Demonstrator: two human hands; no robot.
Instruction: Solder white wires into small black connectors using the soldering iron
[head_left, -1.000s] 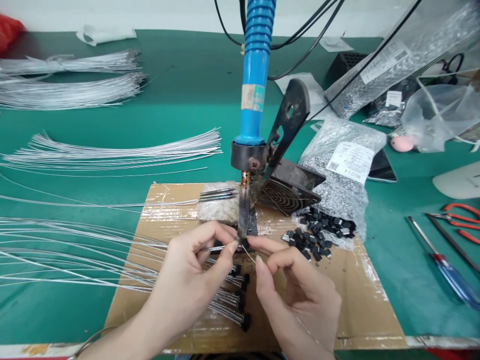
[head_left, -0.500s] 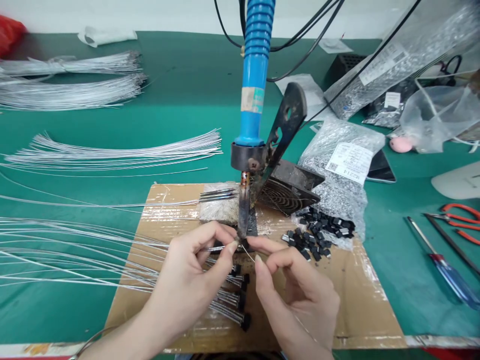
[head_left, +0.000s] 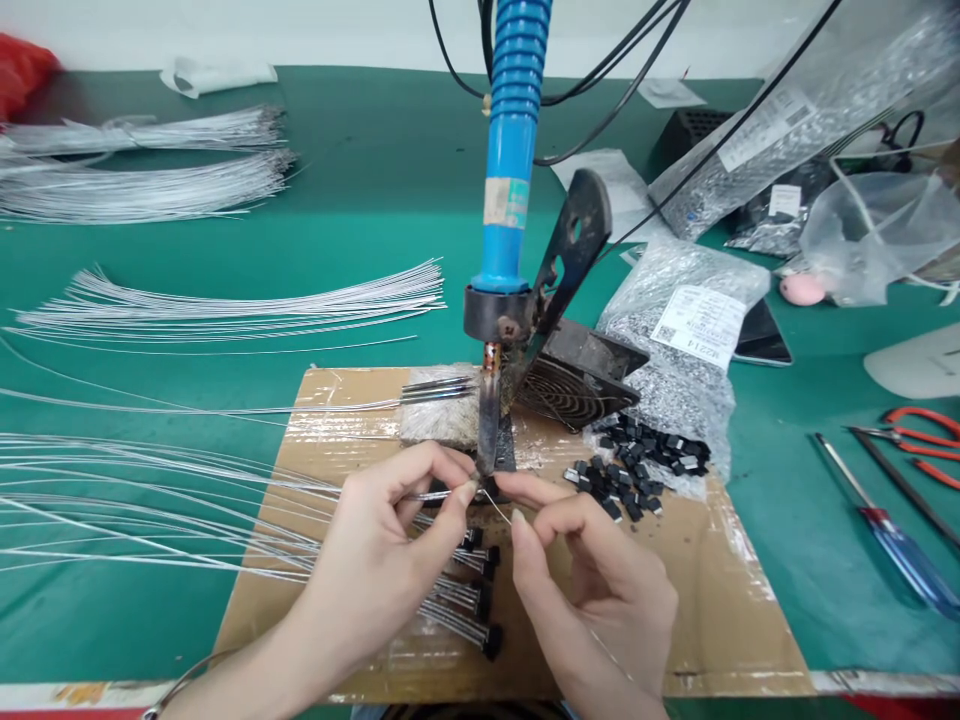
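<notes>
A blue-handled soldering iron [head_left: 513, 170] stands tip-down in a dark metal holder [head_left: 571, 270] over a cardboard sheet [head_left: 705, 610]. My left hand [head_left: 390, 570] is closed in a pinch on a thin silver wire [head_left: 431, 495], holding its end at the iron's tip [head_left: 487, 440]. My right hand [head_left: 592, 590] is pinched on a fine strand of solder wire [head_left: 496, 507] that points at the same tip. Under my hands lie a few finished wires with black end pieces [head_left: 480, 600]. A heap of small black parts [head_left: 637, 465] sits to the right.
Bundles of silver wires [head_left: 225, 305] fan over the green mat on the left, and more lie at the back left [head_left: 142, 185]. Plastic bags of parts [head_left: 690, 330] and black cables are at right. A blue screwdriver [head_left: 892, 545] and red-handled pliers [head_left: 926, 430] lie at the right edge.
</notes>
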